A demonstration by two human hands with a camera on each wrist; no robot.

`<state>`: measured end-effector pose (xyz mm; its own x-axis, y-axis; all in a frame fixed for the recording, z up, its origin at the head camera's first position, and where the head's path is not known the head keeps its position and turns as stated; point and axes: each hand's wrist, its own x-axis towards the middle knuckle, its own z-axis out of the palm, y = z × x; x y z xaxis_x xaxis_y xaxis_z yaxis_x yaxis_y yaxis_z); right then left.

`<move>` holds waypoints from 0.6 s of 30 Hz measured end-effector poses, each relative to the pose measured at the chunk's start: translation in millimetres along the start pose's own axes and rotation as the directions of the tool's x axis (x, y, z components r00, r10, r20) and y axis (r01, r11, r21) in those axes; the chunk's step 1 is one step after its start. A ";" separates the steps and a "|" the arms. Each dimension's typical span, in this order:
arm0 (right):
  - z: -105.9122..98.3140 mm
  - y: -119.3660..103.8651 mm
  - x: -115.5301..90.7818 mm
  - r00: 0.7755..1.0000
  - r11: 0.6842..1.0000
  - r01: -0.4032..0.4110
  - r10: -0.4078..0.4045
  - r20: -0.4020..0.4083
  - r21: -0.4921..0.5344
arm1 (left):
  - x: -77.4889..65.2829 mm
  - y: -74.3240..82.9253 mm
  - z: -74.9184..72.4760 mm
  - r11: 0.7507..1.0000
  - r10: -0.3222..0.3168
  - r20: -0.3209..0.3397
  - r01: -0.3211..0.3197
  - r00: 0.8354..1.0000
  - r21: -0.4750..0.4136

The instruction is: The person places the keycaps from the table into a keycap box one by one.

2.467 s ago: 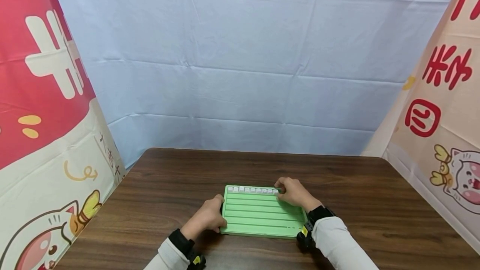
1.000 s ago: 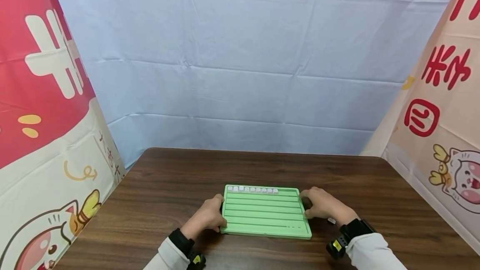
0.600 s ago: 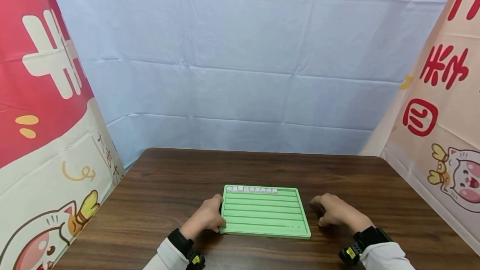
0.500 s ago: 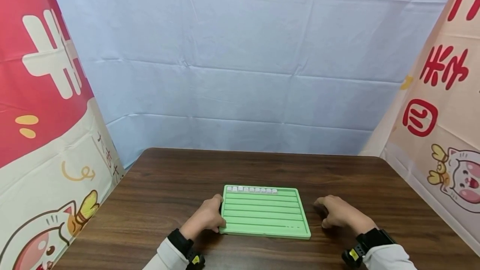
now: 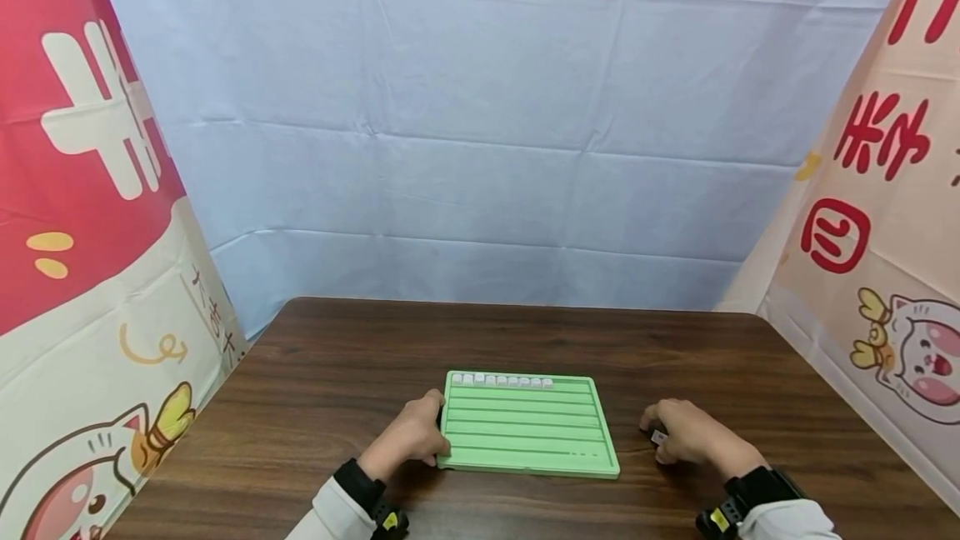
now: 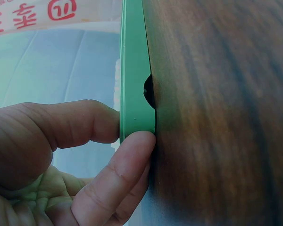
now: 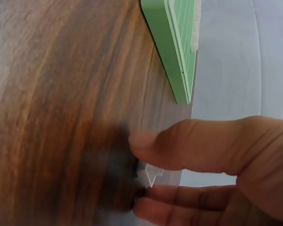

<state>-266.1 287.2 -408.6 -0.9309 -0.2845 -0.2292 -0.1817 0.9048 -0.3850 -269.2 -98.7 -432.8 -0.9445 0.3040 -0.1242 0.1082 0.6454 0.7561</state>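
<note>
A light green grooved board [image 5: 525, 427] lies on the wooden table, with a row of small white tiles [image 5: 502, 380] along its far groove, starting at the left. My left hand [image 5: 412, 433] pinches the board's left edge. In the left wrist view the thumb is at the top face and fingers press the green side wall [image 6: 136, 61]. Right of the board, my right hand [image 5: 693, 433] is low over the table, thumb and fingers spread around a small white piece [image 5: 657, 437]. The right wrist view shows this piece, pale and clear-edged [image 7: 152, 174], between thumb and fingertips.
The dark wood table [image 5: 360, 340] extends around the board. Behind it hangs a pale blue cloth [image 5: 480, 123]. Printed banners stand at the left [image 5: 105, 273] and right [image 5: 900, 232]. Each wrist wears a black strap with a small device.
My right hand has left the far row of tiles, passed the board's right edge and moved right to the loose white piece. My left hand has kept its grip on the board.
</note>
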 end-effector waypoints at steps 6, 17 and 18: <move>3.7 1.2 -0.5 0.997 0.997 0.071 -0.071 -0.017 -0.001 | -0.1 -0.1 -0.3 1.000 0.005 0.008 -0.005 1.000 -0.009; 9.1 1.4 -3.2 0.987 0.990 0.142 -0.143 -0.067 -0.021 | -0.7 -0.1 -0.9 1.000 0.007 0.008 -0.007 1.000 -0.016; 9.2 1.2 -3.2 0.988 0.990 0.139 -0.140 -0.068 -0.023 | -0.7 0.0 -0.9 1.000 0.007 0.009 -0.007 1.000 -0.017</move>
<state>-260.4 286.3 -416.6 -0.9158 -0.3859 -0.1115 -0.3161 0.8637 -0.3926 -268.8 -99.6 -432.1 -0.9410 0.3147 -0.1245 0.1096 0.6313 0.7678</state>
